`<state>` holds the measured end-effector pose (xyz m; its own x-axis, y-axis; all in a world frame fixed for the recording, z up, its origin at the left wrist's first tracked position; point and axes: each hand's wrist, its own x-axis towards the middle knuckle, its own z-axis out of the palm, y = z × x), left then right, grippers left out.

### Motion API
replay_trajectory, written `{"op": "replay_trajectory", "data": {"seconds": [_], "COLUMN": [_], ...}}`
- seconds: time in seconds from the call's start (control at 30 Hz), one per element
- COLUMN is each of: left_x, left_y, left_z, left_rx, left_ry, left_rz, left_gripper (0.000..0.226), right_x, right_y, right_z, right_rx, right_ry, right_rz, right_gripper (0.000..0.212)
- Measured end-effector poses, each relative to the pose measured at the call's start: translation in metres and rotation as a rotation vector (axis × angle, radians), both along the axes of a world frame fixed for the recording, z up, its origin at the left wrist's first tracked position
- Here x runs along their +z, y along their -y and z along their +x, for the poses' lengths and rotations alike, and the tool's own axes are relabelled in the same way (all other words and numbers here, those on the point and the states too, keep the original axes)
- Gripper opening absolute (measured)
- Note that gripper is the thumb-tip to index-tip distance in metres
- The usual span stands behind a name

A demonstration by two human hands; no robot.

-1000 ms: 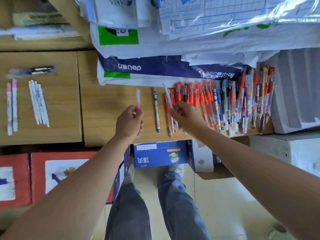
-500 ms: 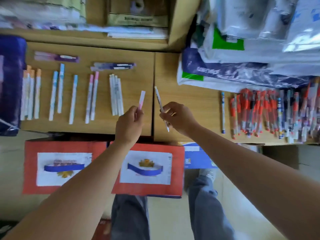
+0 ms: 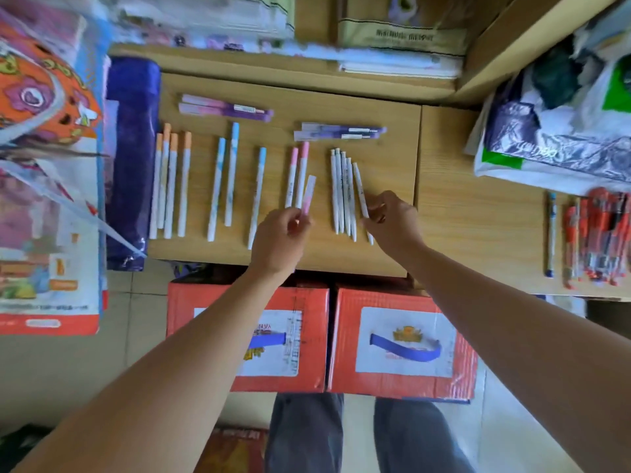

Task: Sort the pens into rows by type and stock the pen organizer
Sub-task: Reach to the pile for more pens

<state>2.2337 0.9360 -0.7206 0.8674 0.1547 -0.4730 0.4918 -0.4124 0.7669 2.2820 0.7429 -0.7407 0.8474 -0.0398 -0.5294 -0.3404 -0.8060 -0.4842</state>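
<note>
My left hand pinches a pink-and-white pen just right of two pink-capped pens lying on the wooden board. My right hand pinches a white pen at the right edge of the row of white pens. Further left lie blue-capped pens and orange-capped pens. Purple pens and another purple pair lie crosswise at the back. The unsorted heap of mostly red pens is at the far right.
A dark blue package borders the board's left side. Two red cartons stand on the floor below the board's front edge. Plastic-wrapped paper packs fill the back right. A single blue pen lies beside the red heap.
Both hands have travelled left from the red heap to the sorted rows, each carrying its pen. The pens have come down to the board beside their matching rows.
</note>
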Motion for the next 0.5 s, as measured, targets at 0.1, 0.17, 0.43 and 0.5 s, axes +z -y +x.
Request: {"op": "replay_trajectory", "data": {"seconds": [0.1,0.17,0.43,0.5], "left_x": [-0.005,-0.004,0.015,0.016], "left_y": [-0.003,-0.004,0.010,0.005], "left_z": [0.005,0.010,0.047,0.054], "left_rx": [0.019,0.051,0.352,0.379], "left_ry": [-0.045,-0.057,-0.057,-0.047], "left_rz": [-0.089,-0.157,-0.478,-0.512], "left_gripper": [0.020,0.010,0.010,0.011], "right_x": [0.002,0.005,0.040,0.039], "right_y": [0.000,0.003,-0.021,-0.032], "right_z": [-0.001,0.002,0.020,0.026], "right_rx": [0.018,0.006,0.214,0.222], "right_ry": [0.020,0.091,0.021,0.032], "right_rz": [0.007,0.038,0.431,0.455], "right_gripper": [0.018,0.016,0.018,0.017]}}
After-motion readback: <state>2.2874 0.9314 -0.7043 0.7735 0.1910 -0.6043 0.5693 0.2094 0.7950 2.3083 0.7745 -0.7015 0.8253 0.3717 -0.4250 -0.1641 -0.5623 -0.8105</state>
